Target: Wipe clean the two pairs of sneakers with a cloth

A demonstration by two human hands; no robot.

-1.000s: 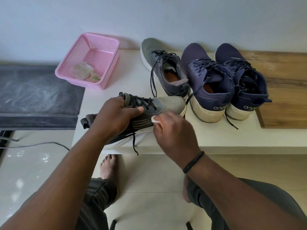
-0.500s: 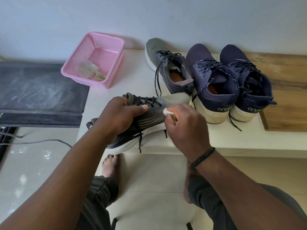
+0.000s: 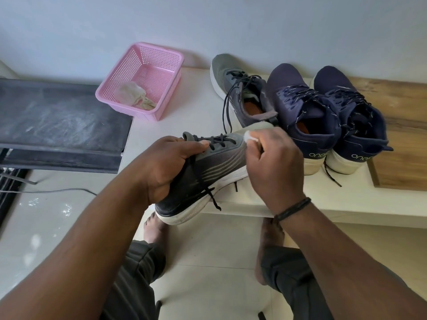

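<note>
My left hand (image 3: 166,167) grips a grey sneaker (image 3: 208,176) around its collar and laces, holding it tilted over the front edge of the white bench (image 3: 346,204). My right hand (image 3: 272,162) pinches a small white cloth (image 3: 250,136) against the sneaker's upper near the toe. The other grey sneaker (image 3: 240,88) stands on the bench behind. To its right stand two navy sneakers (image 3: 302,112) (image 3: 355,116) side by side, heels toward me.
A pink mesh basket (image 3: 159,58) holding a crumpled cloth (image 3: 131,94) sits at the bench's back left. A dark dusty shelf (image 3: 57,118) lies to the left, a wooden board (image 3: 406,135) to the right. My bare feet rest on the tiled floor below.
My right hand with the cloth has slid from the sneaker's side up toward the toe. The sneaker now tilts more steeply, its heel hanging lower off the bench edge.
</note>
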